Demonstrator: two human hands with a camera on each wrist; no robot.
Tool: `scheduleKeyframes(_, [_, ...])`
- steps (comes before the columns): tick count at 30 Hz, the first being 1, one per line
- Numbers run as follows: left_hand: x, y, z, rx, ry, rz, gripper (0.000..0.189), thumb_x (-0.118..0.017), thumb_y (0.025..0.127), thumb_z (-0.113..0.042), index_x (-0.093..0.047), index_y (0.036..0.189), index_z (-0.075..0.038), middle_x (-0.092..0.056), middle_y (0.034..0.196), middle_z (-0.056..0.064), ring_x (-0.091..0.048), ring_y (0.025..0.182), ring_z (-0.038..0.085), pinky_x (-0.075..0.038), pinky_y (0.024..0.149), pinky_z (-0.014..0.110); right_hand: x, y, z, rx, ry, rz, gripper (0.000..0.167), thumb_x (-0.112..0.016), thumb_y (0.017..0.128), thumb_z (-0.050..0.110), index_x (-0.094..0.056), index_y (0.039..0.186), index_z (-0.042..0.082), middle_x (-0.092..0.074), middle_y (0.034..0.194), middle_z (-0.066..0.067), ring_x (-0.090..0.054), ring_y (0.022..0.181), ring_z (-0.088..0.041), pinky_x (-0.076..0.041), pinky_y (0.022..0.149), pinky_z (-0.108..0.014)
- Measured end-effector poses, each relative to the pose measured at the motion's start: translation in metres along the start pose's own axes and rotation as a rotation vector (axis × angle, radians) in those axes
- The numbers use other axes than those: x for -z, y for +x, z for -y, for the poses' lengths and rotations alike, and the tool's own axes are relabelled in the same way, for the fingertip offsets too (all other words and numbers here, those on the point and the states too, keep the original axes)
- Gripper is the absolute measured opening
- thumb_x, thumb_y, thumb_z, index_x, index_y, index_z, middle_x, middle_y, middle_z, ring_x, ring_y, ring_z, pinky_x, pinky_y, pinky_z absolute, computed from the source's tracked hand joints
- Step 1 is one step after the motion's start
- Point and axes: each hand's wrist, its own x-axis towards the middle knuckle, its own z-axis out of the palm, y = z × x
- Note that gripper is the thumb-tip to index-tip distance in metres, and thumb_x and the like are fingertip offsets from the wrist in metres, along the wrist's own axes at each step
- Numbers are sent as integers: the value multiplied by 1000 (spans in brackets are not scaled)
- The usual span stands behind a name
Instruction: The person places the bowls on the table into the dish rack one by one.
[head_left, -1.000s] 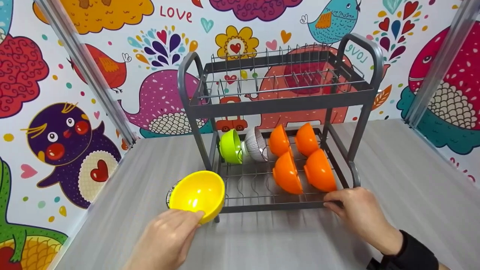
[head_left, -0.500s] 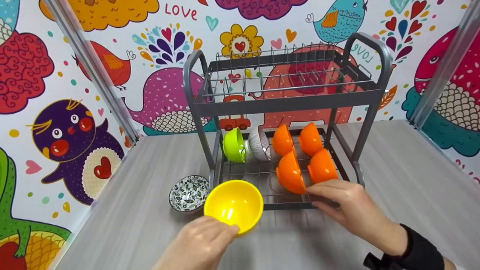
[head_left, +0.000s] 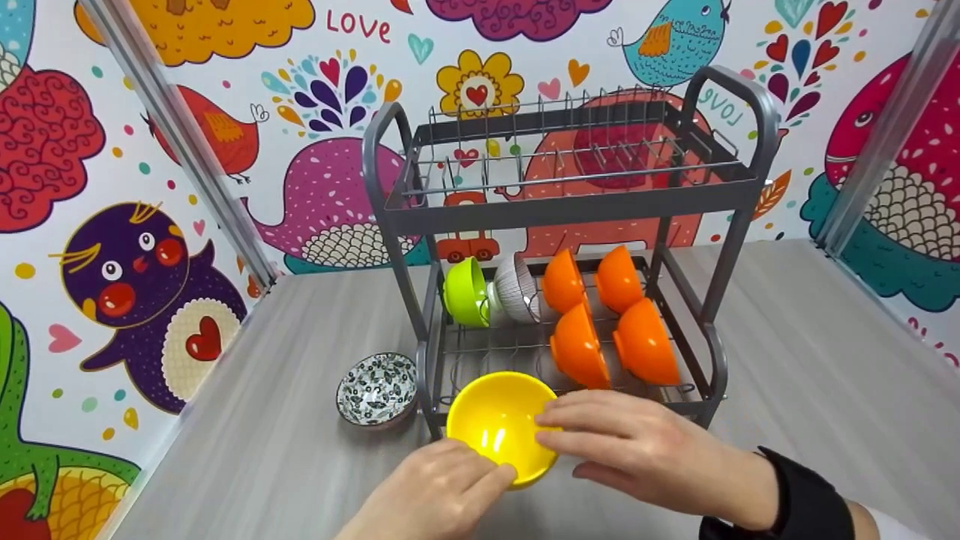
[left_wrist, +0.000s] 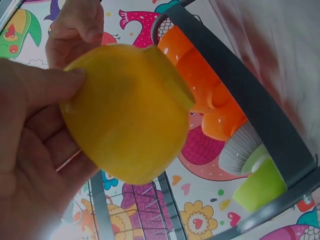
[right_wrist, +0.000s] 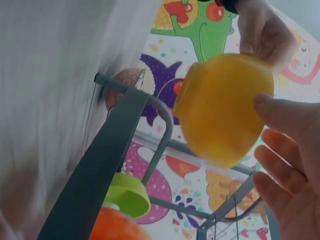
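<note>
A yellow bowl (head_left: 491,416) is held tilted in front of the rack, its inside towards me in the head view. My left hand (head_left: 435,487) pinches its lower left rim, thumb outside, as the left wrist view shows. My right hand (head_left: 645,446) is at the bowl's right rim, its fairly straight fingers reaching over the inside. In the right wrist view the thumb (right_wrist: 280,112) overlaps the bowl's outer wall; whether it presses there I cannot tell. Behind stands a two-tier dish rack (head_left: 570,214). Several orange bowls (head_left: 577,345) stand on edge in its lower tier.
A lime green bowl (head_left: 465,292) and a grey striped bowl (head_left: 517,289) stand at the lower tier's back left. A bowl with a dark leafy pattern (head_left: 377,390) sits on the table left of the rack. Printed wall panels (head_left: 315,195) enclose the table.
My left hand has carried the yellow bowl rightwards, uncovering the patterned bowl. The right hand has left the rack's front right corner and come left to the yellow bowl's rim.
</note>
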Motion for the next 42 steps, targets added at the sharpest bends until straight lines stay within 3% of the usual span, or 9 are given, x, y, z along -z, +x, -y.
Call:
scheduleKeyframes(5, [-2,2,-2,-16,-21,9,26,-79,77,-12,-69,101,-14,-71,82,-9,-65,74,3,-55,78,16,-6,3,0,71,-40,30,51,-79,83,16,-62,132,13,-68,125,0,-64,117,-16,-50,104,-27])
scheduleKeyframes(12, [-5,3,-4,-6,-22,18,25,-79,76,-12,-68,98,-15,-70,80,-10,-62,71,3,-54,75,15,-10,9,-2,128,-89,46,27,-80,82,12,-71,107,17,-72,101,7,-67,98,-8,-56,94,-30])
scheduleKeyframes(16, [-8,3,-1,-50,24,-25,10,-66,89,-10,-68,97,-15,-68,78,-10,-61,70,3,-53,74,15,-10,12,-3,145,-118,52,23,-79,82,9,-71,101,17,-71,93,9,-67,91,-6,-57,93,-31])
scheduleKeyframes(20, [-11,0,3,-75,45,-77,25,-44,103,-8,-68,100,-13,-69,82,-9,-63,75,5,-55,80,17,-10,14,-4,147,-136,48,23,-79,82,9,-71,102,16,-71,92,9,-68,90,-5,-57,93,-31])
scheduleKeyframes(22, [-10,-1,4,-48,-7,-77,20,-49,102,-10,-68,105,-12,-70,87,-8,-66,81,6,-56,86,21,-9,14,-5,139,-132,42,24,-79,81,9,-71,103,16,-73,92,9,-69,91,-4,-58,92,-31])
scheduleKeyframes(26, [-2,-3,7,47,-126,-93,28,-73,89,-17,-68,115,-11,-73,104,-3,-68,98,10,-55,97,33,-8,15,-7,133,-116,20,25,-80,81,8,-72,103,15,-74,94,8,-70,93,-5,-58,91,-31])
scheduleKeyframes(32, [1,-8,21,212,-175,-336,24,-69,91,-16,-71,111,-4,-74,108,6,-70,99,20,-54,97,30,-2,13,-10,47,-77,31,29,-82,79,14,-74,107,16,-76,96,7,-71,95,-7,-58,88,-32])
scheduleKeyframes(36, [-5,-18,34,472,-157,-387,26,-71,85,-9,-71,111,-6,-74,109,5,-70,98,18,-55,93,24,1,13,-11,-22,-30,19,34,-82,78,20,-75,111,16,-77,97,4,-73,94,-9,-58,86,-33])
scheduleKeyframes(42, [-22,-34,49,880,-137,-271,36,-76,83,-7,-67,117,-2,-72,113,9,-68,102,23,-56,91,40,5,14,-19,-87,89,-52,30,-77,82,18,-75,112,13,-77,100,1,-73,93,-12,-55,93,-25])
